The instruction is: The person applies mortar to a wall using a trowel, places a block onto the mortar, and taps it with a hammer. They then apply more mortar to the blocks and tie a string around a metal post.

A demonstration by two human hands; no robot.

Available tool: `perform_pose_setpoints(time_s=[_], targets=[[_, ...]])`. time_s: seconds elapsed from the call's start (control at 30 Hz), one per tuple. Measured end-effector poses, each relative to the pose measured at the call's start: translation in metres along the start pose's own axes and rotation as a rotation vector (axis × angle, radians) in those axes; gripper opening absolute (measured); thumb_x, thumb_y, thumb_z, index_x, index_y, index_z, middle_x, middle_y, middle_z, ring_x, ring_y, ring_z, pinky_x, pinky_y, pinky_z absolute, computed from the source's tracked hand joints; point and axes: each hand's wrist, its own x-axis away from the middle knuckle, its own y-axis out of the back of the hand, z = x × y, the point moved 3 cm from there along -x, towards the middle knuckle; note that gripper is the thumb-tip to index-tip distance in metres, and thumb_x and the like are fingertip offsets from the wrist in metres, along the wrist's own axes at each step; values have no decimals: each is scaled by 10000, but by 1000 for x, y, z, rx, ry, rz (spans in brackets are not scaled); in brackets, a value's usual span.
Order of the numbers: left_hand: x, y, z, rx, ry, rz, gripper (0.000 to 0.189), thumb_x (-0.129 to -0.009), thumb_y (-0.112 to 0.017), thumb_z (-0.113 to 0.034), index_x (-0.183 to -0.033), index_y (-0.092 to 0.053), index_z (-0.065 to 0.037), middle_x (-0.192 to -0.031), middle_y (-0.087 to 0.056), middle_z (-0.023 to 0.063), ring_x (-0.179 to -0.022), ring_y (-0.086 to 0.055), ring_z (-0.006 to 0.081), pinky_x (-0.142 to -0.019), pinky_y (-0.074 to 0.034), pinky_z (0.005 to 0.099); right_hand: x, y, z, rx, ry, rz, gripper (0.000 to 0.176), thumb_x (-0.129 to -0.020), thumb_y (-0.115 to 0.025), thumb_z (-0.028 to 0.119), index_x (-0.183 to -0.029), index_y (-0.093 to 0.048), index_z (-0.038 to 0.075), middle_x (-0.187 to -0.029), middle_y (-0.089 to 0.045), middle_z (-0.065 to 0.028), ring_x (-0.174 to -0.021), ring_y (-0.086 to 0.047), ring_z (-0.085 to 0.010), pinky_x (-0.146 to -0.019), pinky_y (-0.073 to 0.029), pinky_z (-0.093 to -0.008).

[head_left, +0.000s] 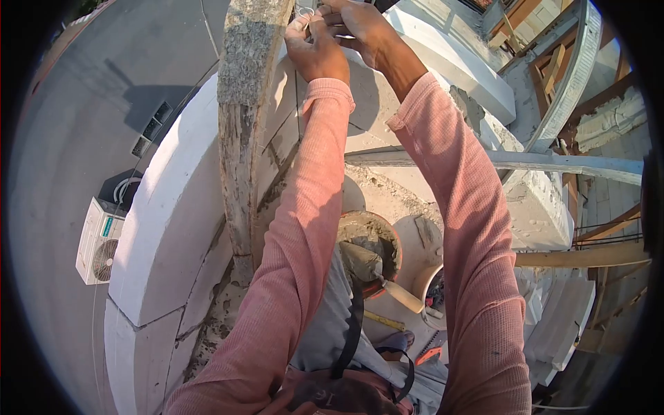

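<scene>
My left hand [319, 52] is raised at the top of the view beside an upright wooden post [238, 90]. Its fingers are closed on a thin pale string [304, 12], which forms a small loop. Close against it, my right hand [366, 31] has bent fingers reaching toward the left fingertips; what they pinch is hidden, and the frame's edge cuts off part of this hand. Below my forearms, a trowel [361, 261] with a wooden handle rests in a round tub [399, 252] of wet grey mortar [370, 232].
White block walls [166, 207] stand left and ahead [456, 62]. A metal bar [553, 164] crosses at right, above a wooden beam [588, 257]. A white bucket [436, 315] and orange-handled saw [430, 354] are low down. An air-conditioner unit [100, 242] is outside the left wall.
</scene>
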Motion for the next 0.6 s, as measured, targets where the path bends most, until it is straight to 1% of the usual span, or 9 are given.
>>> perform_pose_setpoints(time_s=[0.03,0.13,0.17,0.27,0.37,0.47,0.53,0.57,0.6], targets=[[3,1,-1,4,36,6,129,-945,-577,-50,-988,-634,57,-939,-701,122,-786,-687,182,-671,-533,295,0,0,3,11,0,2,305,-905,-604,304,-1113,-704,103,-1022,-700,-164,-958,-664,-346,-847,-537,-441],[-5,10,2,-436,-183,1,140,-950,-593,-63,-992,-643,60,-934,-722,137,-811,-702,198,-739,-546,310,-3,2,14,36,8,5,305,-906,-604,304,-1115,-703,105,-1026,-699,-166,-963,-664,-350,-849,-537,-443],[-4,12,-3,-473,-227,6,193,-944,-670,-137,-1018,-661,41,-941,-738,123,-828,-703,162,-765,-563,293,-4,3,18,42,13,3,305,-906,-604,304,-1116,-703,106,-1027,-699,-167,-965,-664,-352,-850,-537,-444],[1,18,-11,-662,-284,23,167,-934,-673,-127,-1012,-680,21,-936,-752,101,-817,-706,156,-775,-556,301,-7,5,27,68,33,-12,305,-906,-603,303,-1117,-703,107,-1031,-698,-169,-970,-665,-355,-853,-538,-447],[1,23,-18,-757,-329,53,152,-931,-668,-131,-1004,-697,0,-920,-758,78,-818,-706,149,-777,-551,308,-6,4,30,103,61,-45,305,-906,-603,303,-1119,-702,109,-1035,-698,-171,-976,-665,-359,-855,-538,-449],[1,21,-21,-588,-193,38,190,-930,-660,-136,-1014,-679,33,-978,-749,111,-856,-710,179,-791,-549,301,1,-5,21,150,127,-122,305,-906,-602,303,-1121,-702,111,-1039,-697,-173,-981,-665,-363,-858,-538,-452],[-11,29,-8,-382,-26,56,218,-935,-624,-123,-1064,-653,51,-1078,-718,143,-959,-696,204,-835,-548,314,0,-24,3,185,290,-236,283,-911,-602,263,-1142,-691,128,-1110,-668,-172,-1043,-644,-386,-878,-537,-464],[-13,29,-9,-276,58,64,235,-938,-607,-116,-1089,-640,61,-1128,-702,159,-1011,-689,217,-857,-547,321,7,-28,4,135,424,-278,242,-929,-577,203,-1122,-690,109,-1084,-662,-147,-1007,-649,-373,-867,-532,-450],[-13,33,-9,-132,169,35,259,-940,-583,-102,-1131,-620,68,-1170,-676,169,-1063,-667,230,-879,-546,332,11,-30,1,97,505,-247,233,-936,-572,199,-1111,-687,97,-1072,-660,-147,-998,-649,-370,-864,-528,-447]])
